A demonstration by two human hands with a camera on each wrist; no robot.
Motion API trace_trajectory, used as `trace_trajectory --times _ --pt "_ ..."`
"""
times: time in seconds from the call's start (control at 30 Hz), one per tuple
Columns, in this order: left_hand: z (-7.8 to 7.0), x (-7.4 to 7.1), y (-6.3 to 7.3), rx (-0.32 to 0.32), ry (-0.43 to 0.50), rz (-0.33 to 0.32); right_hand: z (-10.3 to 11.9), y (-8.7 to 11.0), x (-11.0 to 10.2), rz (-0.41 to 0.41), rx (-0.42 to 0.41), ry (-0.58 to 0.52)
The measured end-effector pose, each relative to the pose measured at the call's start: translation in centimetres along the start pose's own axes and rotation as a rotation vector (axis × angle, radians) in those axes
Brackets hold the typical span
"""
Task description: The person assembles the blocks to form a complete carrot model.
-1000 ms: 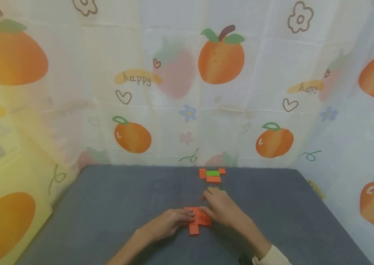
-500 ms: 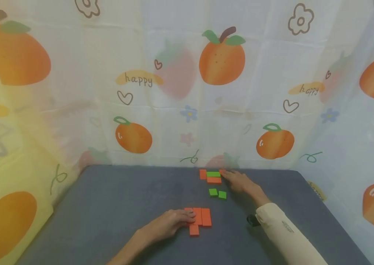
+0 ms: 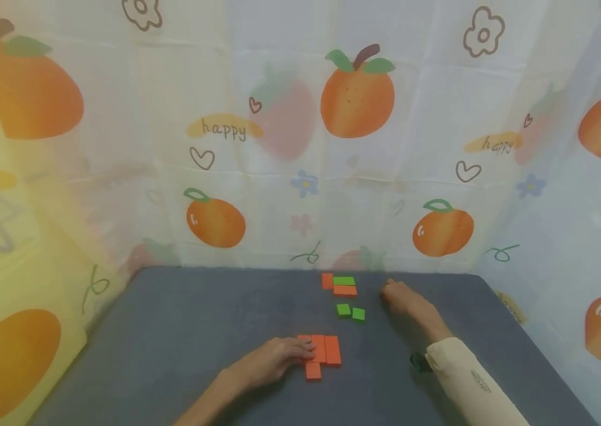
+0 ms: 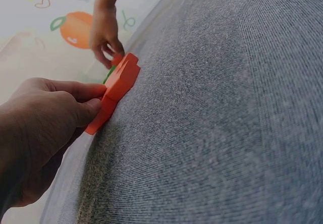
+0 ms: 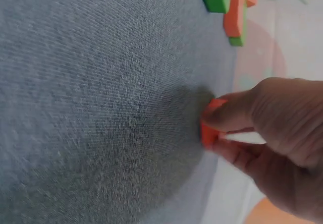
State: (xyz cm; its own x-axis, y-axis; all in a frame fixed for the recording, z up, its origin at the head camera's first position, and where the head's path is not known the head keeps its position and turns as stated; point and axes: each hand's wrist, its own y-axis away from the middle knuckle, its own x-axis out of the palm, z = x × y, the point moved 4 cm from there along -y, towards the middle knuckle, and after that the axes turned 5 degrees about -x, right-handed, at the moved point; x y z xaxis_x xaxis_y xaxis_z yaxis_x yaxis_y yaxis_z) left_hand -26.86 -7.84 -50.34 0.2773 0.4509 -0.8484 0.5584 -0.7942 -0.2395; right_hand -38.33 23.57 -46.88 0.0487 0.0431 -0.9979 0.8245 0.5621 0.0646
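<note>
Several flat orange blocks lie side by side on the grey cloth, with a small orange square against their near edge. My left hand rests its fingers on the left of this group, covering part of it; the left wrist view shows thumb and forefinger touching an orange block. Farther right, my right hand pinches a small orange block between thumb and fingers, low over the cloth. In the head view that block is mostly hidden by the hand.
Two small green blocks sit beyond the orange group. Near the table's back edge are a long green block, an orange block and an orange piece. A fruit-printed curtain hangs behind and at both sides.
My right hand left the area by the orange group, reached the back row, took its right-hand orange block and moved it right. Two green blocks came into view. My left hand stayed in place.
</note>
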Motion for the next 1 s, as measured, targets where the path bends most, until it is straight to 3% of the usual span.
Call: trace_trajectory --times 0.13,0.27,0.33,0.47,0.6,0.73,0.8,0.93,1.0 --pt "0.8 0.6 0.1 0.032 -0.018 -0.015 0.3 1.1 -0.3 -0.098 -0.010 -0.061" --pt "1.1 0.9 0.0 0.036 -0.027 -0.008 1.9 2.6 -1.3 -0.122 -0.002 -0.103" --pt "0.0 0.2 -0.1 -0.009 0.006 0.011 3.5 3.6 -2.1 -0.149 -0.041 -0.081" --pt "0.4 0.5 -0.2 -0.023 0.007 0.013 7.5 5.2 -3.6 -0.196 -0.152 -0.101" --pt "2.2 1.7 -0.2 0.005 0.000 -0.007 11.7 6.0 -4.0 -0.108 -0.226 -0.245" --pt "4.0 3.1 -0.2 0.002 -0.014 -0.012 14.6 5.8 -2.8 -0.041 -0.274 -0.320" --pt "3.6 2.8 -0.2 -0.011 -0.020 -0.005 15.1 5.3 -1.0 -0.073 -0.349 -0.290" --pt "1.0 1.0 -0.2 -0.037 -0.005 0.022 15.9 4.8 0.9 -0.170 -0.458 -0.217" --pt "0.5 0.5 -0.2 -0.020 -0.007 0.014 16.3 4.6 1.4 -0.199 -0.473 -0.193"
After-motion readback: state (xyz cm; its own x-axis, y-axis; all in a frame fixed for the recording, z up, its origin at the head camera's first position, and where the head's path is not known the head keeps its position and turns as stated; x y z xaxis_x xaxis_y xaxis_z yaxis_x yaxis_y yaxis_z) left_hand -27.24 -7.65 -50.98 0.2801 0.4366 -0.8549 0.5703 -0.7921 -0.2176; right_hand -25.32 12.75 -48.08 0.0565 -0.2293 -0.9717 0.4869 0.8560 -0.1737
